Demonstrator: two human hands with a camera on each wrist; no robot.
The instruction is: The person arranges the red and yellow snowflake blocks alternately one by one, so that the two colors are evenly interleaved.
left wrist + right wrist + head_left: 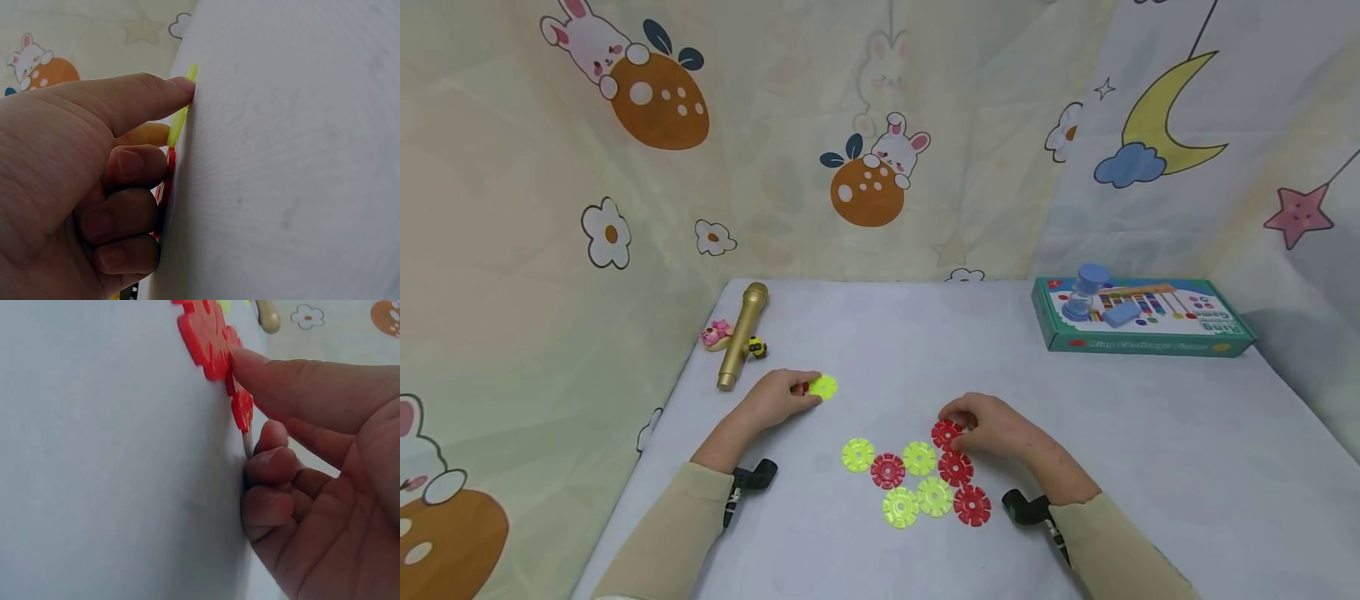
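Observation:
My left hand (781,398) pinches a yellow-green notched disc (824,387) between thumb and finger. In the left wrist view a red disc (166,181) shows beside it, under the curled fingers. My right hand (992,425) grips a red notched disc (946,432) at the top of the cluster, thumb on its near edge. Below it stand two more red discs, a middle one (956,468) and a lower one (972,506). Several yellow-green discs, such as one near the middle (919,458), and another red disc (887,472) lie to their left.
At the back left a gold microphone-shaped stick (745,333) lies by a pink figurine (716,334) and a small bee figure (757,347). A green game box (1150,343) sits at the back right, bearing a blue-capped sand timer (1084,293) and a blue block (1122,314).

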